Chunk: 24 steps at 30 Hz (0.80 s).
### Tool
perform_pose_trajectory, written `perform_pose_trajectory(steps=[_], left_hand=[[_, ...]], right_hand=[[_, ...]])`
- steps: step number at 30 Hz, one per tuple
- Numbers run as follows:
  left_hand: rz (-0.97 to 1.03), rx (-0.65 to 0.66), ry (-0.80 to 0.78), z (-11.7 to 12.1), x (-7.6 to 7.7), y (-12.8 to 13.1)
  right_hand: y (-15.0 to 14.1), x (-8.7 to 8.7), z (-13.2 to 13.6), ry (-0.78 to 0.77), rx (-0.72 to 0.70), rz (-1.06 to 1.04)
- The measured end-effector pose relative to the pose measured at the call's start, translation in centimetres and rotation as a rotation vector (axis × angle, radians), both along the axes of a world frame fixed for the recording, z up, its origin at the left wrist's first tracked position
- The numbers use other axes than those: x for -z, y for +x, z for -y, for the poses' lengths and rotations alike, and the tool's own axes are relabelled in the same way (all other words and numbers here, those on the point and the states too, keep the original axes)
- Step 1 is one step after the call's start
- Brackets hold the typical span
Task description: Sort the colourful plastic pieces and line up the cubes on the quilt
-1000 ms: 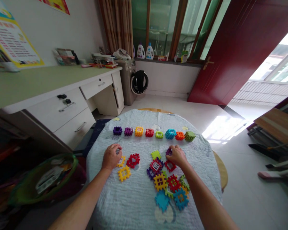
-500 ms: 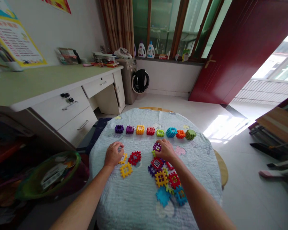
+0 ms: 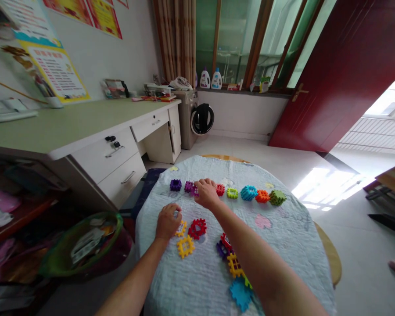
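My right hand [image 3: 206, 193] pinches a purple building-block tile [image 3: 195, 191] beside the purple tile stack [image 3: 188, 186] in the back row. My fingers partly cover the tile, and the yellow stack is hidden behind the hand. Lower left, my left hand [image 3: 168, 221] rests on the cloth, loosely curled, with a gap between thumb and fingers and nothing visible in it. Touching or just beside it lies a yellow tile with a white window [image 3: 181, 228]. A red tile [image 3: 197, 228] and another yellow tile [image 3: 185, 246] lie close by.
The row also has dark purple [image 3: 175, 184], red [image 3: 220, 189], lime [image 3: 232, 193], blue [image 3: 249, 192], orange [image 3: 262, 195] and green stacks [image 3: 278, 197]. Loose tiles, including a blue one [image 3: 241, 293], lie partly under my right forearm. A cloth [image 3: 283, 259] covers the round table.
My right hand has moved from the loose pile to the back row, carrying the purple tile to the purple stack. My left hand stays by the yellow tile. The view has shifted.
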<state>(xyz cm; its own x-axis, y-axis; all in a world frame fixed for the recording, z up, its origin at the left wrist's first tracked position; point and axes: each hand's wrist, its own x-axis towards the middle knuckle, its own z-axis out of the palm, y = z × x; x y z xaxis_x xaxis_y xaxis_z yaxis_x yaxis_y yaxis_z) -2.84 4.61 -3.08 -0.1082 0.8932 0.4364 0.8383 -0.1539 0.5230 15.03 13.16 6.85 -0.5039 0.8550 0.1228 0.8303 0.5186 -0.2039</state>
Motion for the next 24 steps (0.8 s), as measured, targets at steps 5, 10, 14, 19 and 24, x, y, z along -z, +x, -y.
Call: perform_pose_trajectory(steps=[5, 10, 14, 19, 24], left_hand=[[-0.004, -0.006, -0.001, 0.2, -0.1, 0.0], [0.005, -0.019, -0.009, 0.3, -0.1, 0.2], [0.052, -0.024, -0.030, 0.3, -0.3, 0.2], [0.241, 0.000, -0.019, 0.3, -0.8, -0.2], [0.408, -0.055, 0.070, 0.4, -0.8, -0.5]], right_hand=[[-2.4, 0.5, -2.7, -0.043, 0.028, 0.047], [-3.8, 0.8, -4.5, -0.061, 0.043, 0.054], [-4.3, 1.2, -5.3, -0.080, 0.039, 0.074], [-4.3, 0.6, -4.2, -0.048, 0.043, 0.065], [-4.2, 0.1, 0.6, -0.068, -0.051, 0.005]])
